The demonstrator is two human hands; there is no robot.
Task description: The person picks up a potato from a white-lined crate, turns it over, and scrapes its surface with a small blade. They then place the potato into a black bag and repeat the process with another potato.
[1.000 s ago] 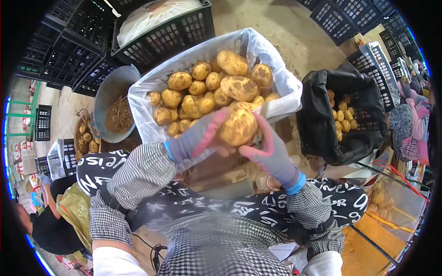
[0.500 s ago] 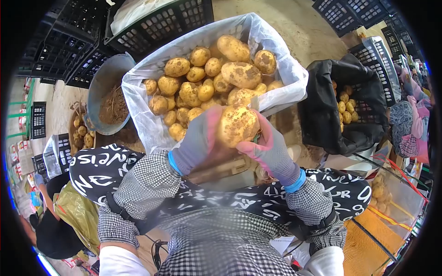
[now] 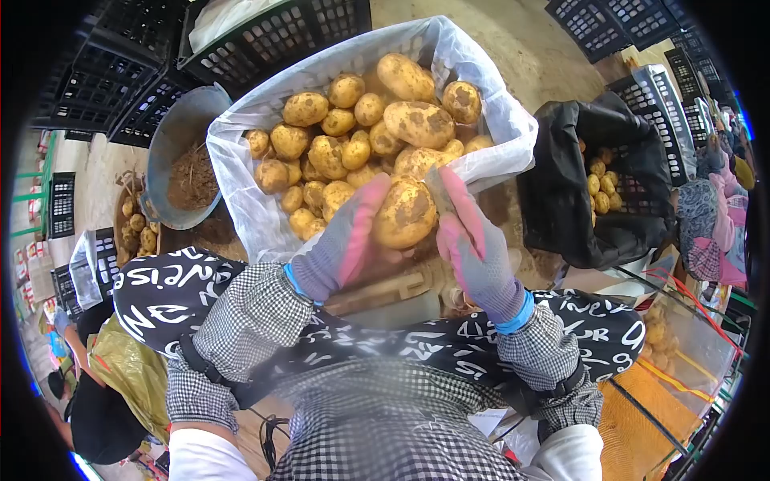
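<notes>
A large potato [image 3: 407, 213] with brown soil patches is held up at the near rim of a crate of potatoes. My left hand [image 3: 346, 232], in a grey and pink glove, grips it from the left side. Just right of the potato is my right hand [image 3: 480, 252], gloved alike, its fingers pointing up and its thumb bent inward. A grey flat piece [image 3: 438, 192] shows along its fingers, beside the potato; I cannot tell what it is. Behind, many soil-marked potatoes [image 3: 327, 156] fill the crate, which has a white plastic liner [image 3: 497, 152].
A blue-grey tub [image 3: 172, 172] with soil stands left of the crate, near a box of small potatoes [image 3: 140, 232]. On the right is a black-lined crate [image 3: 557, 184] with potatoes. Black crates [image 3: 281, 40] stand at the back. A person [image 3: 104, 401] is at lower left.
My right hand has come away from the potato to the right, its fingers now raised. The potato has shifted slightly left and turned in my left hand.
</notes>
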